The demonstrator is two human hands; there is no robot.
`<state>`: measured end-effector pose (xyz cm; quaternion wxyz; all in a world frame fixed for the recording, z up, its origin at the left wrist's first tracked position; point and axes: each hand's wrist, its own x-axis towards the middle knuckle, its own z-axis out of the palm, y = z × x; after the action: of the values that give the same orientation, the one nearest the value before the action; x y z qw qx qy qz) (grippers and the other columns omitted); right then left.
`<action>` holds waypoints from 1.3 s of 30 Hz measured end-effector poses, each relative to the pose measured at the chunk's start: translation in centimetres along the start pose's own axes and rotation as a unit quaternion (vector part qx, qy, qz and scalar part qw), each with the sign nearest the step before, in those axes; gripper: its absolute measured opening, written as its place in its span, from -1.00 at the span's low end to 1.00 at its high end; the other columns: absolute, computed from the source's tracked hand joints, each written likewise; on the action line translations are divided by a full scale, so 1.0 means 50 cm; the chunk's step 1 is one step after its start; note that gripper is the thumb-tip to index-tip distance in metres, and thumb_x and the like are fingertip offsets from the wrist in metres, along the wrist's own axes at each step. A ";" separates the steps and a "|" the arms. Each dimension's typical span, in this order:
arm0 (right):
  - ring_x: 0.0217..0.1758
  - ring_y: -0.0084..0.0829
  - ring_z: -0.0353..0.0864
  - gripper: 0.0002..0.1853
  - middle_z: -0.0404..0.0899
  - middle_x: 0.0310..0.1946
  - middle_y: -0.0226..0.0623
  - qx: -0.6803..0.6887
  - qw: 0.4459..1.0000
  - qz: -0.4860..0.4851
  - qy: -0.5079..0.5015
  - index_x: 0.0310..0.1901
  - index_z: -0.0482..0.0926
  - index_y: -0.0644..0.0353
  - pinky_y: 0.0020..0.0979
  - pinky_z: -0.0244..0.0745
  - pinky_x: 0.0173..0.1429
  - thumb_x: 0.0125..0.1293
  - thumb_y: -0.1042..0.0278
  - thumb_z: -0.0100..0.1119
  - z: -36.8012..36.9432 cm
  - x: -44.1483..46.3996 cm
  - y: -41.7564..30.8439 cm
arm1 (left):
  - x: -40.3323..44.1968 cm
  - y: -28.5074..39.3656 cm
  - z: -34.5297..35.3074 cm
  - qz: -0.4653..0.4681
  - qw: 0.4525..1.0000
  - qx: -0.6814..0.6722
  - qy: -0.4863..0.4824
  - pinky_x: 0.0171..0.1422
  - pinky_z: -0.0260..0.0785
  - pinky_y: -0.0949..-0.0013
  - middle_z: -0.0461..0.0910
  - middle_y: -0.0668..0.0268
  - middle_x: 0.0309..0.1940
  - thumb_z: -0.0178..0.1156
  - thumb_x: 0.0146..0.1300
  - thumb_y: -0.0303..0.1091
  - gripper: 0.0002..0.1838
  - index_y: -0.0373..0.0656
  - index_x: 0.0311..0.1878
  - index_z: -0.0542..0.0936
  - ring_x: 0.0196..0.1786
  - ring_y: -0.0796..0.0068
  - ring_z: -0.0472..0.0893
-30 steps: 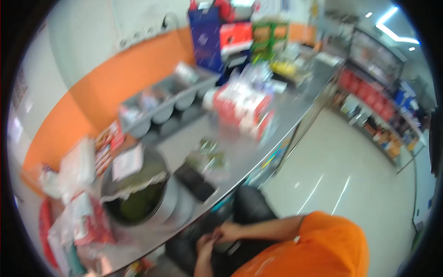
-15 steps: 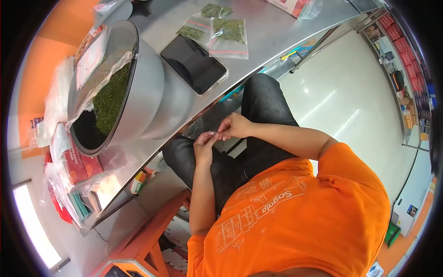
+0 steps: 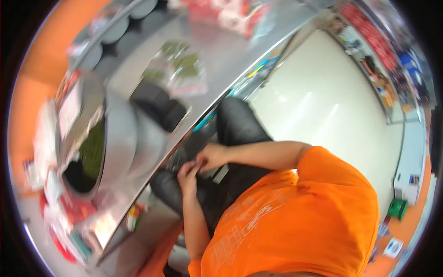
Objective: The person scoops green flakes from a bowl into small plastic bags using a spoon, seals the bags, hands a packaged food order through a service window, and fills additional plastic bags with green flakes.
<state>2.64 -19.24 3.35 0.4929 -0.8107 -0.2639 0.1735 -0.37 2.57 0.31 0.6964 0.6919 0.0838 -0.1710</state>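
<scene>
Although the view has swung since half a second ago, the left hand (image 3: 187,177) and right hand (image 3: 213,157) remain together, fingertips meeting over the black trousers (image 3: 242,175). Both sit lower in frame than before, as does the bench (image 3: 122,83) ahead and to their left. More of its far part now shows, including a red-and-white package (image 3: 230,14) well beyond the hands. Blur has increased; lettering legible earlier on the orange shirt (image 3: 304,217) is now smeared. Goods nearer the hands keep their earlier arrangement.

Where the fingertips meet, a small dark-reddish detail is noted; whether it is a held object or the fingers themselves, I cannot tell. Fingers on both hands are bent inward.

Nearest on the bench, ahead of the hands, lies a dark phone (image 3: 159,106), its outline doubled by blur. Just beyond it, clear bags (image 3: 188,67) lie flat with dry-looking green matter inside, reddish lines crossing the plastic. To the left of the hands stands a grey container (image 3: 122,141) with a dark interior, part-filled with similar green matter, a crumpled pale strip across its mouth.
</scene>
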 end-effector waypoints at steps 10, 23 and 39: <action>-0.20 -0.10 0.76 -0.77 0.75 -0.36 -0.16 -0.055 0.995 0.081 0.016 -0.28 0.73 0.14 -0.12 0.63 -0.09 0.13 0.18 0.36 0.042 -0.002 0.010 | 0.009 -0.014 0.003 -0.004 0.999 -0.017 -0.032 0.00 0.48 0.43 0.68 0.27 -0.26 0.29 0.27 -0.62 -0.93 -0.32 -0.20 0.63 -0.21 0.46 0.64; -0.14 0.08 0.74 -0.67 0.74 -0.31 0.04 -0.170 0.982 0.079 0.037 -0.30 0.75 0.23 0.00 0.64 -0.02 0.26 0.13 0.15 0.055 -0.017 -0.005 | -0.014 0.000 0.042 0.022 0.989 0.133 -0.057 -0.25 0.37 0.42 0.61 0.28 -0.47 -0.03 0.44 -0.47 -0.75 -0.37 -0.25 0.62 -0.41 0.51 0.58; -0.09 -0.07 0.78 -0.77 0.76 -0.24 -0.01 -0.215 0.974 0.072 0.006 -0.26 0.77 0.18 -0.10 0.67 0.00 0.15 0.21 0.34 0.017 -0.007 -0.035 | 0.001 -0.018 0.022 -0.050 0.991 0.116 -0.034 -0.45 0.33 0.38 0.48 0.30 -0.65 0.04 0.30 -0.51 -0.75 -0.32 -0.54 0.49 -0.60 0.49 0.47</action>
<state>1.46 -18.18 4.54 0.2950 -0.9154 -0.2336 0.1431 -0.75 1.50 -0.51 0.6044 0.7569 0.0743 -0.2372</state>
